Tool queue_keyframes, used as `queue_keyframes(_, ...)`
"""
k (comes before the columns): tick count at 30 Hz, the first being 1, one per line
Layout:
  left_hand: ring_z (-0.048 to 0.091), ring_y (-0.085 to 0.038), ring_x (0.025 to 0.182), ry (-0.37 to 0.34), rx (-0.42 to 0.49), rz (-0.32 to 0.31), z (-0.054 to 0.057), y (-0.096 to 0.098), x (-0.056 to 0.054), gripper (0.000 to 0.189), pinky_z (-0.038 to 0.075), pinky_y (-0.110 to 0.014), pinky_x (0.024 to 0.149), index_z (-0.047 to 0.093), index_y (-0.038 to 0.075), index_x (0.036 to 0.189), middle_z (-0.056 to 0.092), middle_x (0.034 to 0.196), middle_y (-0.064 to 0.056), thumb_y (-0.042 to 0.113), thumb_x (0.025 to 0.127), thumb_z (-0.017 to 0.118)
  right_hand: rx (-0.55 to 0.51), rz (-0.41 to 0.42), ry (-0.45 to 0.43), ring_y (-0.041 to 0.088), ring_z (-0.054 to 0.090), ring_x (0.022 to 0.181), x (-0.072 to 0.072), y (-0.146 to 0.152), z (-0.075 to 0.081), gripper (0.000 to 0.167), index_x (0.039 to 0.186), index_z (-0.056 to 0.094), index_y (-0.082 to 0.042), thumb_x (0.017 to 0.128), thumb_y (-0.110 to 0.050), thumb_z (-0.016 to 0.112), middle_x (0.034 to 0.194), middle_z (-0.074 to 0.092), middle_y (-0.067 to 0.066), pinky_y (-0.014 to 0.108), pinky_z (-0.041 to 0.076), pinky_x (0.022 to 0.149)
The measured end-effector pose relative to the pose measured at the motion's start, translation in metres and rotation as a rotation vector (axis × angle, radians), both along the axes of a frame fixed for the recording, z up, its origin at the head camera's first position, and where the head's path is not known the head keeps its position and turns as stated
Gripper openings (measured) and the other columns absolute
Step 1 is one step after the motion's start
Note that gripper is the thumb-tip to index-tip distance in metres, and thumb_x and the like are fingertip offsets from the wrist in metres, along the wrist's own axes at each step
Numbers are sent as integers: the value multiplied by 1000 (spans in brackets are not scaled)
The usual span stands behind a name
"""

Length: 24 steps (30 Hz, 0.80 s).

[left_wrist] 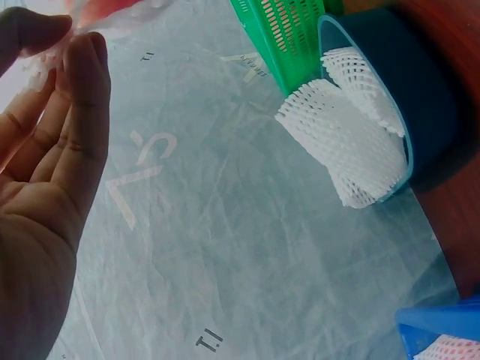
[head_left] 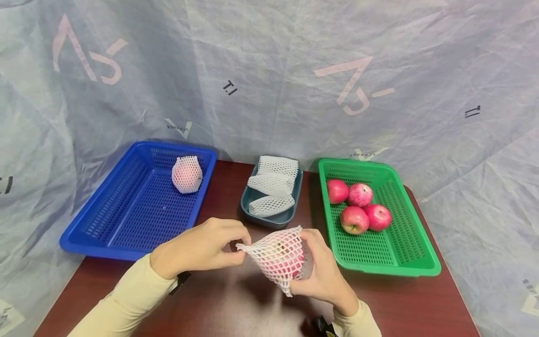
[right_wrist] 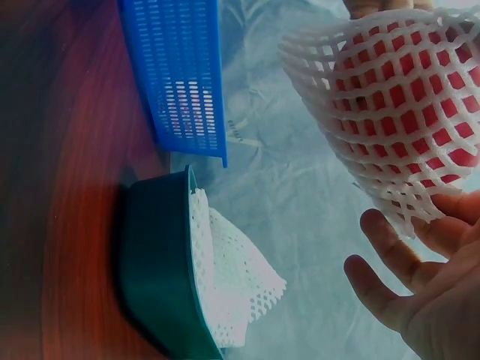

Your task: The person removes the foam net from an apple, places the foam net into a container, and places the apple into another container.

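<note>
Above the front of the table, a white foam fruit net (head_left: 273, 257) is stretched around a red apple (head_left: 297, 267), which shows through the mesh. My left hand (head_left: 204, 245) pinches the net's gathered left end between thumb and fingers; the left wrist view shows this pinch (left_wrist: 64, 45) up close. On the other side, my right hand (head_left: 322, 276) grips the net's wider right edge, thumb low and fingers high, around the apple. In the right wrist view the netted apple (right_wrist: 405, 105) sits above the right fingers, two of them held apart from the net.
A blue basket (head_left: 168, 220) on the left holds one netted apple (head_left: 187, 174). At the back middle stands a dark teal tray (head_left: 269, 222) with several foam nets (head_left: 271, 206). The green basket (head_left: 370, 267) on the right holds several bare apples (head_left: 354, 220). A grey sheet hangs behind.
</note>
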State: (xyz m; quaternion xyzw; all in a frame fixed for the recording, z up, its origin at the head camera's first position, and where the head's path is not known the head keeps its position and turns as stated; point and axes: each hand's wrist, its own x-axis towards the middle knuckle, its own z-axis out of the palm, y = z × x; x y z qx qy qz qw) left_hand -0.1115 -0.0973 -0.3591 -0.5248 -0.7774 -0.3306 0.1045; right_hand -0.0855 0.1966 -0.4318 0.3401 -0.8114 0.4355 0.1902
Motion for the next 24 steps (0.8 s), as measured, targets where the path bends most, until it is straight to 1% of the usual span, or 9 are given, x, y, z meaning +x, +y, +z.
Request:
queue_keyframes(5, 58, 0, 71, -28, -4, 4, -3, -2, -1, 14, 48, -14, 63, 63, 17, 90, 58, 85, 12, 9, 79, 69, -21, -8, 7, 20, 55, 106, 4, 5, 0, 87, 128, 56, -7, 49, -25, 87, 119, 56, 6, 33, 48, 87)
queue_keyframes(8, 58, 1, 71, -51, -6, 19, -5, -5, -2, 15, 48, -12, 64, 63, 18, 89, 58, 85, 13, 9, 79, 70, -45, -17, -29, 19, 57, 105, 7, 7, 2, 88, 130, 56, -9, 48, -22, 86, 119, 59, 4, 32, 48, 88)
queue_keyframes(12, 56, 1, 71, -53, -8, 40, -4, -9, -3, 15, 47, -13, 63, 63, 18, 88, 56, 83, 13, 10, 78, 70, -85, -18, -93, 18, 60, 102, 10, 12, 6, 87, 132, 55, -11, 52, -18, 88, 117, 63, 1, 25, 47, 89)
queue_keyframes(16, 55, 1, 69, -46, -26, 106, -1, -15, -3, 16, 47, -15, 61, 63, 20, 87, 55, 82, 14, 10, 76, 70, -90, -45, -87, 17, 62, 101, 13, 21, 7, 84, 132, 56, -11, 57, -21, 92, 116, 65, 1, 22, 46, 91)
queue_keyframes(20, 54, 1, 69, -63, -51, 188, 3, -23, -5, 18, 48, -17, 59, 64, 21, 85, 56, 81, 16, 8, 76, 71, -48, -106, -78, 16, 63, 102, 17, 37, 6, 82, 131, 57, -13, 58, -23, 94, 117, 66, -2, 21, 45, 91)
queue_keyframes(22, 54, 0, 69, -57, -64, 211, 7, -26, -9, 16, 48, -18, 59, 65, 20, 85, 56, 81, 15, 8, 76, 72, -24, -127, -73, 15, 63, 102, 18, 44, 4, 83, 131, 58, -13, 57, -23, 94, 117, 65, -2, 22, 45, 91)
queue_keyframes(24, 54, -1, 69, -38, -83, 227, 11, -26, -15, 15, 49, -19, 59, 65, 19, 85, 57, 81, 14, 8, 77, 71, 2, -147, -61, 15, 62, 104, 20, 49, 3, 83, 130, 58, -13, 57, -25, 95, 118, 65, -3, 22, 44, 91)
